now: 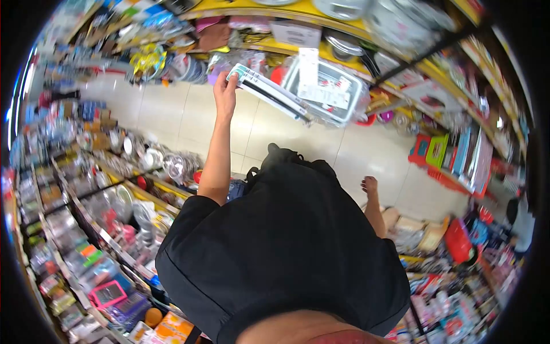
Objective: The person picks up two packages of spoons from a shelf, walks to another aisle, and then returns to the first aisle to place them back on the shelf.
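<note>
My left hand (225,94) is stretched out over the aisle, its thumb and fingers closed on one end of a long, narrow package (269,93). The package is white with a black strip along it and a teal printed end by the fingers. Its far end overlaps a plastic-wrapped clear tub (329,92) with a grey rim and white paper labels, beside the shelf. My right hand (369,184) hangs low at my side over the floor. Its fingers are loosely curled and slightly apart, with nothing seen in them.
Pale floor tiles (166,112) run between packed shelves. Pots and lids line the yellow shelf (229,10) ahead. An orange-red rack (450,172) of flat goods stands right. Glass and metal ware (177,166) sits on the left shelves, and a red basin (460,241) lies behind at right.
</note>
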The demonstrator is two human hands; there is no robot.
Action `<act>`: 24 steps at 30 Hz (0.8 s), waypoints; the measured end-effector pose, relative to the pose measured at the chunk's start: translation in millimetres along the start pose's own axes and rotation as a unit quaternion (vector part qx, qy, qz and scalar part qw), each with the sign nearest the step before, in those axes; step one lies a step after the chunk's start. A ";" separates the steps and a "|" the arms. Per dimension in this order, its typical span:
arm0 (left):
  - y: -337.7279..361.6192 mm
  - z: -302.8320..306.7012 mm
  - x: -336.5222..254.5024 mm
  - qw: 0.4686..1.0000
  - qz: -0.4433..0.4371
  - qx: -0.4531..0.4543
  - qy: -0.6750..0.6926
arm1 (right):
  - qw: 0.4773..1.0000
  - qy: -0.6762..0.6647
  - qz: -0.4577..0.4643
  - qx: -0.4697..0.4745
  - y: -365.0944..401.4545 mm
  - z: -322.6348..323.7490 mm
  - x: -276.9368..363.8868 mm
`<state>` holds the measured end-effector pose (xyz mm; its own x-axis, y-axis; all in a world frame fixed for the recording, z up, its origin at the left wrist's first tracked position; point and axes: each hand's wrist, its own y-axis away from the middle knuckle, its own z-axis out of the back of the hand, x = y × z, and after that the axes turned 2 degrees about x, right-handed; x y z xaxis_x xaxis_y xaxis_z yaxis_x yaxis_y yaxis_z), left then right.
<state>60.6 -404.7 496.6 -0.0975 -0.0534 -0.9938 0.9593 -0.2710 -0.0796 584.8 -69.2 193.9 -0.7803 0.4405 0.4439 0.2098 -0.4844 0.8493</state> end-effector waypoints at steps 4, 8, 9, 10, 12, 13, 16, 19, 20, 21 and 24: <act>11.9 101.9 2.0 0.991 0.026 -0.099 0.086 | 0.984 0.010 0.154 0.087 8.1 -145.6 125.2; 19.5 183.7 8.3 0.973 0.034 -0.162 0.163 | 0.940 0.046 0.266 0.208 105.2 -305.9 264.2; 22.7 198.3 6.6 0.968 0.038 -0.184 0.167 | 0.921 0.071 0.287 0.255 126.3 -339.3 290.8; 26.7 214.9 6.3 0.963 0.045 -0.204 0.170 | 0.899 0.095 0.302 0.302 147.7 -371.2 311.2; 32.6 244.5 8.8 0.950 0.045 -0.247 0.188 | 0.817 0.174 0.409 0.366 186.4 -428.5 342.9; 34.2 257.2 10.5 0.943 0.045 -0.264 0.196 | 0.769 0.206 0.458 0.396 203.8 -450.6 354.7; 44.2 291.3 22.4 0.917 0.071 -0.335 0.202 | 0.749 0.238 0.296 0.543 245.7 -490.8 380.5; 51.3 311.7 39.6 0.882 0.070 -0.429 0.181 | 0.705 0.257 0.180 0.636 239.2 -519.0 391.7; 52.9 319.6 41.1 0.874 0.077 -0.452 0.163 | 0.705 0.249 0.141 0.649 237.3 -531.2 396.5; 50.2 320.5 34.7 0.857 0.083 -0.481 0.168 | 0.690 0.186 0.052 0.697 264.3 -537.6 410.9; 51.2 337.0 43.4 0.854 0.124 -0.491 0.121 | 0.668 0.178 0.019 0.723 263.6 -562.8 432.3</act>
<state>16.2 -744.8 475.6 0.0844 0.2394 -0.9672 0.7131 0.6635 0.2265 -28.8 -431.8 448.9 -0.7946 0.1167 0.5958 0.3826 0.8582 0.3422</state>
